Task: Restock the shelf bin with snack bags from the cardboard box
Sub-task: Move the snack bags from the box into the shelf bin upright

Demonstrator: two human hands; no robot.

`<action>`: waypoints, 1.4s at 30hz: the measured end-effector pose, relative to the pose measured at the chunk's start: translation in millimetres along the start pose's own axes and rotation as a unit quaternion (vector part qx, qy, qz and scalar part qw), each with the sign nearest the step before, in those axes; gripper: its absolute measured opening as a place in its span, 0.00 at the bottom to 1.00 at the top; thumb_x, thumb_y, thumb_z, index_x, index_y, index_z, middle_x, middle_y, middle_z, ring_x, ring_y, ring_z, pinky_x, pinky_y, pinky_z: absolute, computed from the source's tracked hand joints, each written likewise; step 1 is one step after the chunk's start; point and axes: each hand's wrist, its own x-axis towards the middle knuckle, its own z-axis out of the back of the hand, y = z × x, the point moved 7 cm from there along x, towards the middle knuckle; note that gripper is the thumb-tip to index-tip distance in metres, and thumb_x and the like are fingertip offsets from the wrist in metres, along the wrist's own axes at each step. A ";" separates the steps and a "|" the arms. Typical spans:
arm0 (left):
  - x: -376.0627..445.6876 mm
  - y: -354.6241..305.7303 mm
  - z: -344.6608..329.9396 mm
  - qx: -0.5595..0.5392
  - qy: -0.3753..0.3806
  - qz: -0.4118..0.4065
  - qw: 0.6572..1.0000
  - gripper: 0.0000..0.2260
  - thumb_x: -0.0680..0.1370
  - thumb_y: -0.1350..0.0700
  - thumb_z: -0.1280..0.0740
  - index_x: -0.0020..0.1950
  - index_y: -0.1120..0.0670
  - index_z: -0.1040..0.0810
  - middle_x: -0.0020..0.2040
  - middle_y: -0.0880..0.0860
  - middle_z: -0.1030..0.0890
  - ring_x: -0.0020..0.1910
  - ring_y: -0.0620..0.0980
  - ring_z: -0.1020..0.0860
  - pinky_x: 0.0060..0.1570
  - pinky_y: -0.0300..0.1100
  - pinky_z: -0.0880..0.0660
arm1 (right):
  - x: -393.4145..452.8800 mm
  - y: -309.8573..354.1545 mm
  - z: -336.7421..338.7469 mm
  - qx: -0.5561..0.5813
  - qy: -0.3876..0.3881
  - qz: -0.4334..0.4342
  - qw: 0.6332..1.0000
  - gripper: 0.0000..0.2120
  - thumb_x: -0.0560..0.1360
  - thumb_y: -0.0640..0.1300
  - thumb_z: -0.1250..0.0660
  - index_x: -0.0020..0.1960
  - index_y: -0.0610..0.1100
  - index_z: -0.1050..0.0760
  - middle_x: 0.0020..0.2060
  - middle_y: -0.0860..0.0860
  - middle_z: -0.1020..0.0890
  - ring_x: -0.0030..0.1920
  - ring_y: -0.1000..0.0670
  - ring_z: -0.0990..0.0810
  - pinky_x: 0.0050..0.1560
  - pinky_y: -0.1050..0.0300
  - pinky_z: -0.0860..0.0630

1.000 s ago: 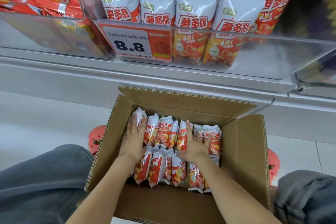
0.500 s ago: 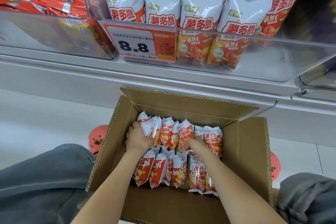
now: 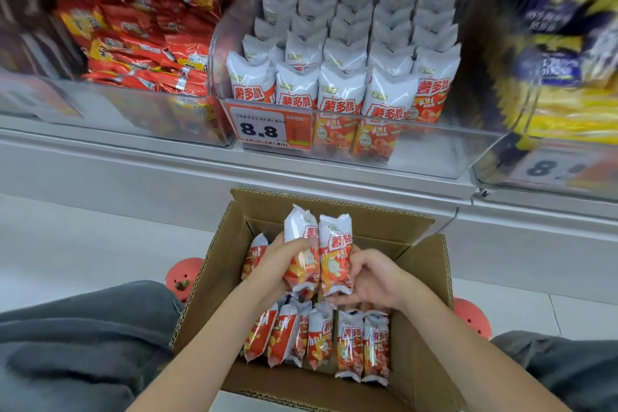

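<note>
An open cardboard box (image 3: 424, 281) sits on the floor between my knees. A row of white-and-red snack bags (image 3: 317, 338) lies along its near side. My left hand (image 3: 277, 261) grips one upright snack bag (image 3: 299, 244) above the box. My right hand (image 3: 374, 281) holds a second upright bag (image 3: 336, 254) right beside it, and the two bags touch. Above, the clear shelf bin (image 3: 434, 150) holds several rows of the same bags (image 3: 341, 77) standing upright, with bare room at its front right.
A red price tag reading 8.8 (image 3: 267, 129) hangs on the bin's front. A bin of red snack packs (image 3: 143, 53) stands to the left, a bin of yellow bags (image 3: 561, 77) to the right. My grey-trousered knees (image 3: 77, 338) flank the box. A red stool (image 3: 182, 278) shows behind it.
Both hands have closed on bags in the box's far row and lifted them upright above the box. The view has tilted up toward the shelf bin.
</note>
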 end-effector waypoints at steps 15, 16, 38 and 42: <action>-102.6 -114.4 -77.7 0.005 0.063 -0.175 0.983 0.20 0.73 0.50 0.31 0.64 0.51 0.26 0.55 0.51 0.16 0.54 0.50 0.18 0.52 0.47 0.22 | -155.8 123.8 -73.6 -0.096 -0.059 0.217 0.969 0.28 0.68 0.53 0.33 0.65 0.45 0.28 0.56 0.47 0.16 0.54 0.49 0.17 0.52 0.57 0.19; -109.6 -123.6 -85.2 0.011 0.071 -0.191 0.979 0.20 0.73 0.50 0.31 0.64 0.49 0.27 0.56 0.50 0.17 0.55 0.49 0.18 0.54 0.48 0.22 | -164.6 128.8 -74.9 -0.083 -0.062 0.238 0.966 0.29 0.66 0.55 0.31 0.64 0.45 0.27 0.55 0.47 0.16 0.53 0.49 0.16 0.49 0.58 0.19; -93.9 -113.1 -75.9 0.165 0.066 -0.099 0.979 0.25 0.72 0.48 0.26 0.66 0.47 0.30 0.55 0.48 0.17 0.52 0.47 0.17 0.58 0.50 0.23 | -160.6 159.9 -63.6 -0.174 -0.217 0.296 0.914 0.23 0.69 0.48 0.26 0.62 0.49 0.27 0.51 0.52 0.15 0.50 0.53 0.16 0.49 0.58 0.21; -93.4 -105.6 -71.1 0.132 0.086 -0.079 0.984 0.20 0.74 0.52 0.29 0.64 0.49 0.28 0.55 0.49 0.16 0.54 0.49 0.18 0.57 0.51 0.22 | -162.7 161.5 -68.2 -0.222 -0.204 0.299 0.905 0.26 0.65 0.50 0.25 0.62 0.50 0.26 0.51 0.53 0.15 0.50 0.54 0.16 0.47 0.60 0.20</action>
